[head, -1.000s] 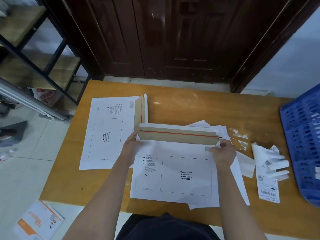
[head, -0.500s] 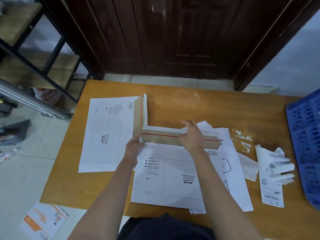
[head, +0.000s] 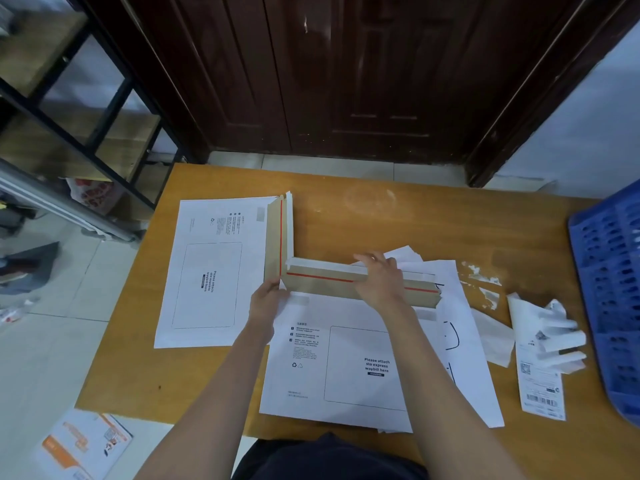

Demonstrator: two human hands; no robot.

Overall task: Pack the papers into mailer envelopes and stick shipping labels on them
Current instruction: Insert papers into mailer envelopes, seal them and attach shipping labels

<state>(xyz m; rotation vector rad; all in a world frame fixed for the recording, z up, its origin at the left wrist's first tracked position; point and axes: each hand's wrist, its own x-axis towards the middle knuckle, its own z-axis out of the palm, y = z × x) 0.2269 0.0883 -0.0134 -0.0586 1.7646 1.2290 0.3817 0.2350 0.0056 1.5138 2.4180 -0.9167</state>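
Observation:
A white mailer envelope point(head: 332, 368) lies in front of me, its brown flap point(head: 322, 282) with a red tear strip raised at the far edge. My left hand point(head: 265, 303) pinches the envelope's upper left corner. My right hand point(head: 379, 280) lies on the flap's middle, fingers reaching over its white adhesive edge. White papers point(head: 464, 341) with black marks stick out beneath the envelope on the right. A second mailer envelope point(head: 214, 271) lies to the left, turned sideways, its flap standing up. A shipping label point(head: 542, 386) with a barcode lies at the right.
Crumpled backing strips point(head: 557, 334) and torn paper scraps point(head: 485, 282) lie right of the papers. A blue plastic crate point(head: 609, 289) stands at the wooden table's point(head: 415, 216) right edge. A metal shelf point(head: 69, 109) is at the left, a dark door behind. An orange leaflet point(head: 83, 445) lies on the floor.
My right hand has moved from the flap's right end to its middle and now reaches over the adhesive edge. My left hand stays at the upper left corner.

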